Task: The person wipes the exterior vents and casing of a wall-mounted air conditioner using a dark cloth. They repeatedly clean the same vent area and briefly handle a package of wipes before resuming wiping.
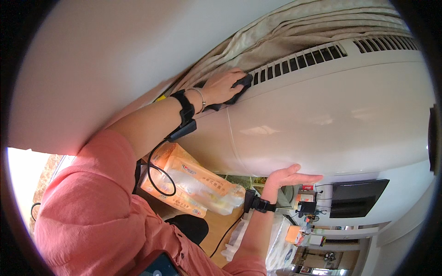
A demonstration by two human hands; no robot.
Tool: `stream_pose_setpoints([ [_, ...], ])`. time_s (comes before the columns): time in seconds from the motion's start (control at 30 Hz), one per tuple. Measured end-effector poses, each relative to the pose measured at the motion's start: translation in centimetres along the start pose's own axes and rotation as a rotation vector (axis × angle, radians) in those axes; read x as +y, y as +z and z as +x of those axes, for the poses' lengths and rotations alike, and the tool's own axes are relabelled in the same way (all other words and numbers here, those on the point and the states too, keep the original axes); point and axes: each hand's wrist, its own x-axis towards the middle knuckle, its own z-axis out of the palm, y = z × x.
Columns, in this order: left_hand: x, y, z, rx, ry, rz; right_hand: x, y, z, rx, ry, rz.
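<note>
My left hand, with a bracelet and black wrist strap, grips a bunched black cloth against the side of a tall, glossy white appliance cabinet, at the end of its slotted vent grille. Part of the cloth is hidden under the hand and wrist. Lower in the view, my right hand holds nothing; its fingers are extended and its thumb apart, at the cabinet's opposite edge. Whether it touches the cabinet I cannot tell. A black device is strapped to each wrist, with a cable near it.
Beige curtains run beside the grille. Orange tissue packs in clear plastic lie below the cabinet, near a dangling black cable. Plastic-wrapped white packs stand past my right forearm. A black television hangs on the far wall.
</note>
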Motion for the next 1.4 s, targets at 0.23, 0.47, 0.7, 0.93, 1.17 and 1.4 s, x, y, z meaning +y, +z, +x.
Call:
stream_pose_setpoints([
  [0.23,-1.4,-1.5,3.3,-0.164,0.023,0.101,0.2,0.3,-0.1,0.006,-0.006,-0.016],
  [0.47,-0.8,-1.8,2.4,-0.19,0.047,0.073,0.1,0.3,0.0,0.014,-0.016,-0.028],
  [0.7,-0.1,-0.9,-1.1,-0.019,0.043,-0.047,0.3,0.1,-0.2,-0.018,0.013,-0.011],
  [0.93,-0.1,-2.2,-4.4,0.01,-0.187,-0.087,0.7,0.1,0.0,0.01,-0.025,-0.063],
  [1.17,0.7,-0.7,1.5,-0.006,-0.202,-0.067,0.6,0.0,-0.2,0.0,-0.021,-0.073],
  [1.4,0.6,-0.7,5.0,-0.18,-0.381,0.062,0.4,0.2,-0.2,0.008,-0.017,-0.005],
])
